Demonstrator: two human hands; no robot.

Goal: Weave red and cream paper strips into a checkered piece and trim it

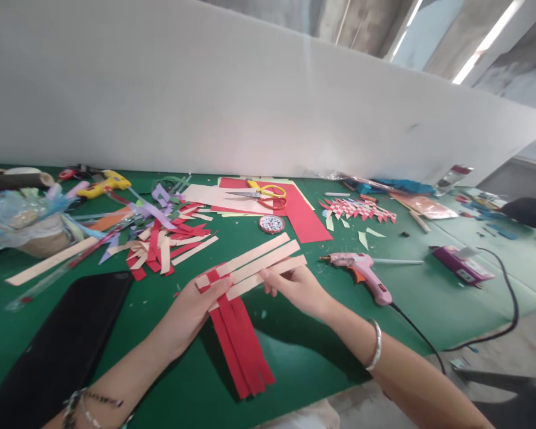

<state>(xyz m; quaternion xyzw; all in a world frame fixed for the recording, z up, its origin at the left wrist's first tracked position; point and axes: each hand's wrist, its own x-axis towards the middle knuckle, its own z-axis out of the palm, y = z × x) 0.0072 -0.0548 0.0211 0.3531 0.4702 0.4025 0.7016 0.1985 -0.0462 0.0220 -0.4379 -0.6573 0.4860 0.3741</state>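
Observation:
Red paper strips (pixel 243 348) and cream paper strips (pixel 261 257) cross each other in a small woven checked corner above the table. My left hand (pixel 201 304) pinches that corner, its thumb lying on top. From there the red strips hang down toward the table's front, while the cream ones fan out to the upper right. My right hand (pixel 297 286) holds the lowest cream strip between thumb and fingers, partway along it. Part of the weave is hidden under my left thumb.
On the green table (pixel 161 322) lie a pink glue gun (pixel 361 271) with its cord, yellow-handled scissors (pixel 265 195) on stacked paper, a round patterned disc (pixel 271 224), loose strips (pixel 161 244), a woven checked piece (pixel 357 208), a yellow glue gun (pixel 105 185) and a black phone-like slab (pixel 67 339).

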